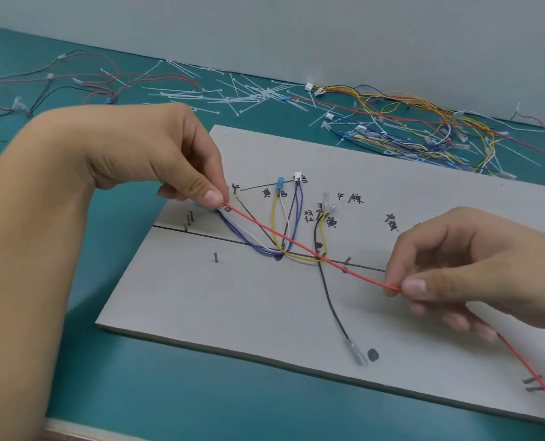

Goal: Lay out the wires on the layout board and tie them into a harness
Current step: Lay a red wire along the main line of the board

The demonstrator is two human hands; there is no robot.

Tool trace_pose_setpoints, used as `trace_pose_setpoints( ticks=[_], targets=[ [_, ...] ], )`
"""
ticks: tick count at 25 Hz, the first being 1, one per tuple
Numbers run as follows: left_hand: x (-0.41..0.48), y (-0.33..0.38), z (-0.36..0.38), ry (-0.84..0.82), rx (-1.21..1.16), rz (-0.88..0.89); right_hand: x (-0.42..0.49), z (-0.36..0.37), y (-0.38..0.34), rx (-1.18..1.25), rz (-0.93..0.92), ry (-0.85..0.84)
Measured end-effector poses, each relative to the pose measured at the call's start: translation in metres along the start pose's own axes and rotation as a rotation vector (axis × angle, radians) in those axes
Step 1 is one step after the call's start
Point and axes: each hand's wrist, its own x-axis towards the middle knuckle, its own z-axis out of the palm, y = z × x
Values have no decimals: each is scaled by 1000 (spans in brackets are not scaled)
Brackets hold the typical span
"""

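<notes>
Left grip (156, 154): I see thumb and forefinger pinched on the red wire (296, 241), above the far left part of the board (233, 307).
Right grip (475, 265): thumb and forefinger clamped on the same red wire over the board's right side, other fingers curled under.
Red wire: stretched straight between my two grips, slanting from far left to near right. Past the right grip it runs on to the lower right corner of my view.
Board: grey, flat on the teal worktop (137, 386), marked with inked lines and handwritten labels, with upright pins (216, 257).
Laid wires: blue wires (242, 240), a white wire (255, 237) and a yellow wire (274, 224) loop down to the long inked line, all under the red wire.
Connectors: a blue one (279, 183) and a white one (297, 176) lie at the far ends of those loops.
Black wire (331, 303): runs from the line toward the near edge and ends in a clear terminal beside a dark dot.
Cable ties (249, 93): white, scattered on the worktop beyond the board.
Spare wires (417, 128): a coloured tangle at the far right.
</notes>
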Motion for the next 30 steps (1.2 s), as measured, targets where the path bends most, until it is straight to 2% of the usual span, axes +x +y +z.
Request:
trace_pose_setpoints(
  ticks=[5, 9, 17, 22, 30],
  targets=[
    [-12, -4, -9, -56, -87, -52, 2, 7, -1, 7, 32, -9],
    [-10, -3, -8, -42, -25, -126, 4, 6, -1, -78, 72, 131],
    [-12, -7, -12, -21, -21, -194, 4, 11, -7, -92, 50, 284],
    [-12, -12, -13, -30, -5, -271, 5, 14, -8, -74, 35, 286],
    [-11, -17, -15, -80, 2, -301, 5, 14, -9, -103, 38, 316]
  ],
)
